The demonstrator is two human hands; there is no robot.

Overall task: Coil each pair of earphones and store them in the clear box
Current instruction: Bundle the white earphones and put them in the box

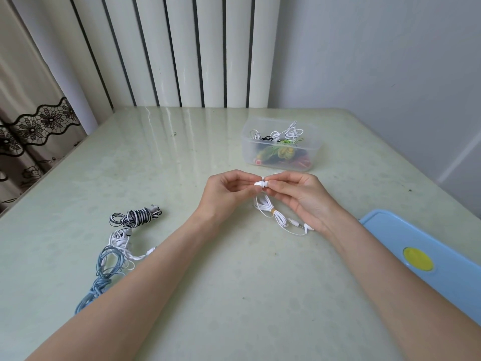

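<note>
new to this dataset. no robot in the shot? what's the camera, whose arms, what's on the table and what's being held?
No robot here: a person works bare-handed, and the single picture comes from a wide-angle camera on their head, looking forward and down, so the arms enter from the bottom.

The left hand and right hand meet over a pale green table and pinch the earbuds of a pair of white earphones. Its cable hangs below them, bundled with a small yellowish band, plug resting on the table.

Behind the hands stands the clear box, already holding several coiled earphones. At left lie three more pairs: black-and-white earphones, another white pair and a grey-blue pair. The blue lid lies at right.
</note>
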